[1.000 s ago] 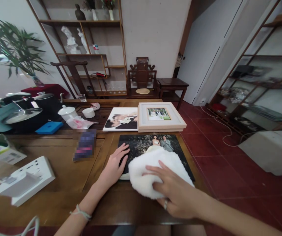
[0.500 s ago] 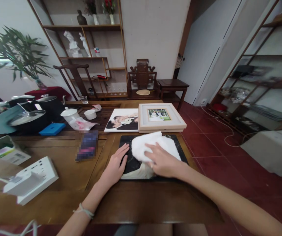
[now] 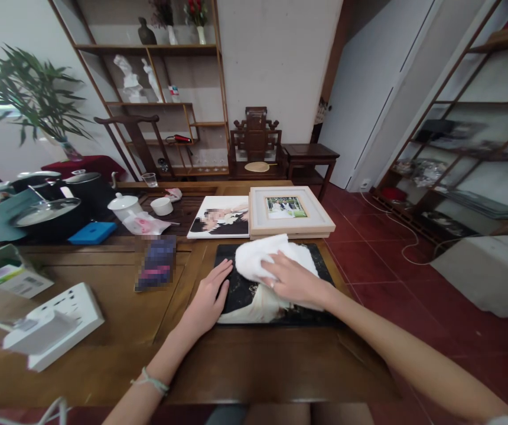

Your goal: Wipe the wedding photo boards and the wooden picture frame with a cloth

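A dark photo print (image 3: 240, 292) lies flat on the wooden table (image 3: 116, 307) in front of me. My right hand (image 3: 296, 280) presses a white fluffy cloth (image 3: 258, 257) onto the upper part of the print, fingers curled over it. Flat on the print's left edge rests my left hand (image 3: 207, 298), fingers stretched out, holding nothing. Just behind the print sit a light wooden framed photo (image 3: 289, 211) and an unframed photo print (image 3: 221, 217).
A white power strip (image 3: 54, 321) lies at the near left, a small dark card (image 3: 156, 262) stands mid-table. Pots (image 3: 50, 206), a blue box (image 3: 92, 232), a white teapot (image 3: 123, 205) and cups crowd the far left. Red tiled floor drops off to the right.
My right hand slid the cloth from the near end of the print up to its far end. The left hand stayed put on the print's left edge.
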### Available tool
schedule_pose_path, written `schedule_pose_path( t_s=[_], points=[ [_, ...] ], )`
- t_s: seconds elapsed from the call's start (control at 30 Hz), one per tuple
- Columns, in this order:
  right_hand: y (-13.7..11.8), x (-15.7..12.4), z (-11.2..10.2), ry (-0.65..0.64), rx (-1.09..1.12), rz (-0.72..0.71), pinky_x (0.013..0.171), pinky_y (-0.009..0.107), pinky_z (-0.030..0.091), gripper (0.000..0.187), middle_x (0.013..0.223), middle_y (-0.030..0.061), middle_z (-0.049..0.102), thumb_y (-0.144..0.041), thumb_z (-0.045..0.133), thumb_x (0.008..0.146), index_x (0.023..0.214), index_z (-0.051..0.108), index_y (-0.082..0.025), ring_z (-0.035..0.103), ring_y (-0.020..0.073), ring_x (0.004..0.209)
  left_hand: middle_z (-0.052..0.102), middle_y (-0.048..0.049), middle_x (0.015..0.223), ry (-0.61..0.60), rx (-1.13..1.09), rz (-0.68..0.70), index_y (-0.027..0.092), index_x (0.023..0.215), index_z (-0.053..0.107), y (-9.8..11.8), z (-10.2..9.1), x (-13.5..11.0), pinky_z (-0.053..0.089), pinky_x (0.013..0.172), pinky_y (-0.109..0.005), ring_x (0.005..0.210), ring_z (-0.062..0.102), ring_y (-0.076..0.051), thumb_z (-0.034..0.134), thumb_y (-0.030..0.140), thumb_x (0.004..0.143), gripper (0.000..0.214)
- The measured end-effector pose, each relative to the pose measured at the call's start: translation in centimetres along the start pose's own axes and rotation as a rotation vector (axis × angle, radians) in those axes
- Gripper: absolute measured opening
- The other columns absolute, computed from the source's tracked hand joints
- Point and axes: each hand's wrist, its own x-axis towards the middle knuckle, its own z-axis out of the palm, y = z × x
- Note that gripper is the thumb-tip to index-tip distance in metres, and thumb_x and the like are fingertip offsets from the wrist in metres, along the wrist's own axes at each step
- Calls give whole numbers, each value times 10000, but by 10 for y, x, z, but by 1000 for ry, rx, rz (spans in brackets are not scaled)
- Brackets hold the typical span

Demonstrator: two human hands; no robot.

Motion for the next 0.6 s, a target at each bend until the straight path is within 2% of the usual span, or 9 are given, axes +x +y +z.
schedule_pose_path(
  t_s=[0.1,0.2,0.33,0.5,0.6],
  points=[
    [14,27,0,33,-27,19,940,464,366,234,1061,152,614,-217,377,915,1017,574,-143,538,280,1055,531,-138,1335,-7,-9,-4,120,1221,555,1,-1,0,344,1079,-453,1294,425,-233,365,249,912,385],
    [11,32,5,42,-38,20,960,498,331,227,1158,185,575,-185,407,889,1033,575,-135,481,302,1149,530,-141,1335,-11,-7,-6,112,1218,555,2,-1,1,345,1077,-455,1293,426,-233,363,249,912,387],
    [-15,3,16,9,-13,13,1027,571,219,252,1273,209,512,-149,473,821,1045,588,-135,339,322,1295,542,-132,1324,0,-6,-1,128,1229,549,1,0,1,354,1071,-454,1287,434,-231,358,235,910,387],
    [-57,-52,16,-99,121,-80,1060,622,101,248,1354,133,472,-162,510,769,994,611,-181,232,330,1354,540,-141,1325,-12,7,-5,115,1213,561,1,0,1,356,1070,-450,1286,435,-234,352,229,904,390],
    [-65,-69,13,-134,188,-118,1087,589,83,300,1374,101,463,-177,523,763,1052,600,-200,233,297,1361,532,-153,1330,-12,12,-15,88,1218,552,1,1,1,347,1078,-439,1292,427,-228,350,239,906,401]
  ],
)
